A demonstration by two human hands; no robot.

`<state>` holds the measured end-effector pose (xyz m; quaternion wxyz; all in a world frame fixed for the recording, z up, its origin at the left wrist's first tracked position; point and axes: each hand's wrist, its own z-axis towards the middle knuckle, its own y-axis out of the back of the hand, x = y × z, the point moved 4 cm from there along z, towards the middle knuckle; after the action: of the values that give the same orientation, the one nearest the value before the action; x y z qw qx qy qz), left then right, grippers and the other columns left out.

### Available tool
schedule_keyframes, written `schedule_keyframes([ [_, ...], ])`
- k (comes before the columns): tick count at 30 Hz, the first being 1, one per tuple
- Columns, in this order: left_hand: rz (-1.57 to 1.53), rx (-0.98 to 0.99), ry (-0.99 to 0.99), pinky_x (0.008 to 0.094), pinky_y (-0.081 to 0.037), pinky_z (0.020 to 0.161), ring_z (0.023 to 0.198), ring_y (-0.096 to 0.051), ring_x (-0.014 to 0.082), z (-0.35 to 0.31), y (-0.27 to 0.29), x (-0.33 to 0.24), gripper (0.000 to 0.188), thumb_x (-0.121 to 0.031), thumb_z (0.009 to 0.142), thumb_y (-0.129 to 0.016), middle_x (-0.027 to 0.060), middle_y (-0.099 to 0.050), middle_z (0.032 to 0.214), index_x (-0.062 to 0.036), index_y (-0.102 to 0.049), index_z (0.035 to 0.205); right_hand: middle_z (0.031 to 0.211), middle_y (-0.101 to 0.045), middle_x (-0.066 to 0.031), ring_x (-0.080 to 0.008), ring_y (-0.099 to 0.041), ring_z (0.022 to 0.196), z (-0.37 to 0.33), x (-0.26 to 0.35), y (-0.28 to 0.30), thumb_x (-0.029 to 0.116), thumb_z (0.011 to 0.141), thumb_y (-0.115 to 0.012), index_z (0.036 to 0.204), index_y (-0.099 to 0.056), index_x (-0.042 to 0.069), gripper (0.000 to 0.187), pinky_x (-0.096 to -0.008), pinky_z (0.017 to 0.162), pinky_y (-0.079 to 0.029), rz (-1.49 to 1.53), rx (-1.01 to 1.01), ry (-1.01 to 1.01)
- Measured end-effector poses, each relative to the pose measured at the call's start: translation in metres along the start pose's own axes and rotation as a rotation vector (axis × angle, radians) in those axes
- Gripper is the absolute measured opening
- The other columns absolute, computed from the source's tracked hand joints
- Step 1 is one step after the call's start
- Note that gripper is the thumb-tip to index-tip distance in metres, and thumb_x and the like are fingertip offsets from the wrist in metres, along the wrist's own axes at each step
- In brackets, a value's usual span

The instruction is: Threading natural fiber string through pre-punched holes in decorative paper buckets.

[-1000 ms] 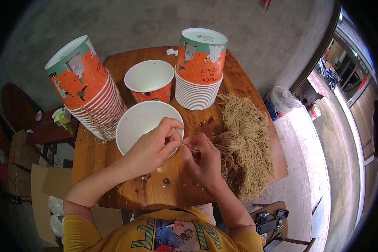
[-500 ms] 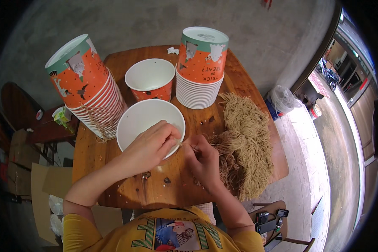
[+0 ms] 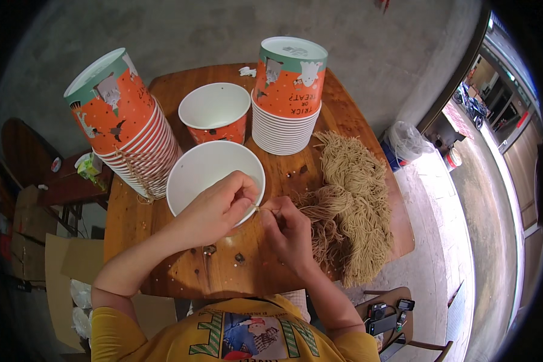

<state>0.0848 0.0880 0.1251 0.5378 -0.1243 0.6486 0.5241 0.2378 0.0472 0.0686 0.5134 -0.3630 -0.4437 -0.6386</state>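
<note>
A white-lined paper bucket (image 3: 208,169) stands open side up at the table's near middle. Over its right rim reaches my left hand (image 3: 214,208), fingers pinched together at the edge. Just right of the rim, my right hand (image 3: 289,229) is closed too, thumb against forefinger. A short bit of tan cord (image 3: 257,208) shows between the two sets of fingertips, at the rim. How each finger grips it is partly hidden. Close beside my right hand lies a thick bundle of tan cords (image 3: 356,205).
Behind stands another open orange bucket (image 3: 217,108). Upside-down bucket stacks rise at left (image 3: 123,120) and right (image 3: 286,96); cords hang on the left one. Crumbs dot the wooden table (image 3: 223,274). A cardboard box (image 3: 63,283) is at lower left, a chair (image 3: 398,301) at lower right.
My right hand has shifted very slightly left and up, closer to the left fingertips. Both hands stay pinched at the bucket's rim; buckets and cord bundle keep their places.
</note>
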Motion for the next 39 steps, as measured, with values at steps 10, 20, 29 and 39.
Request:
schedule_keyframes([
  [10, 0.252, 0.005, -0.164, 0.0391, -0.045, 0.077, 0.088, -0.055, 0.0299, -0.002, -0.001, -0.011, 0.01, -0.007, 0.091, -0.054, 0.0111, -0.053, 0.093, -0.0033, -0.05, 0.099, 0.072, -0.052, 0.0035, -0.0011, -0.044, 0.063, 0.0, 0.001, -0.002, 0.005, 0.092, -0.06, 0.091, -0.057, 0.002, 0.003, -0.0186, 0.055, -0.039, 0.002, -0.039, 0.042],
  [20, 0.258, -0.072, -0.188, 0.0389, -0.042, 0.079, 0.088, -0.05, 0.0343, -0.002, -0.003, -0.011, 0.007, -0.004, 0.09, -0.054, 0.0131, -0.048, 0.092, -0.0037, -0.047, 0.091, 0.073, -0.05, -0.0006, -0.0041, -0.044, 0.059, -0.003, 0.006, -0.008, 0.0, 0.087, -0.058, 0.087, -0.055, 0.004, 0.005, -0.0211, 0.053, -0.039, -0.029, -0.014, 0.104],
  [29, 0.247, -0.042, -0.167, 0.0405, -0.043, 0.078, 0.092, -0.05, 0.0333, -0.006, -0.006, -0.012, 0.005, -0.006, 0.091, -0.052, 0.0127, -0.049, 0.093, -0.0034, -0.047, 0.089, 0.062, -0.047, -0.0005, -0.0074, -0.046, 0.053, -0.016, -0.002, -0.014, 0.004, 0.085, -0.064, 0.091, -0.057, 0.006, 0.009, -0.0249, 0.05, -0.041, -0.007, -0.106, 0.058],
  [39, 0.25, -0.044, -0.218, 0.04, -0.042, 0.08, 0.093, -0.05, 0.0319, -0.009, -0.006, -0.013, 0.007, -0.008, 0.089, -0.055, 0.0114, -0.05, 0.093, -0.004, -0.049, 0.088, 0.064, -0.055, -0.0051, -0.0102, -0.05, 0.049, -0.02, 0.006, -0.012, 0.008, 0.087, -0.066, 0.097, -0.058, 0.009, 0.013, -0.0249, 0.049, -0.044, -0.331, -0.133, 0.195],
])
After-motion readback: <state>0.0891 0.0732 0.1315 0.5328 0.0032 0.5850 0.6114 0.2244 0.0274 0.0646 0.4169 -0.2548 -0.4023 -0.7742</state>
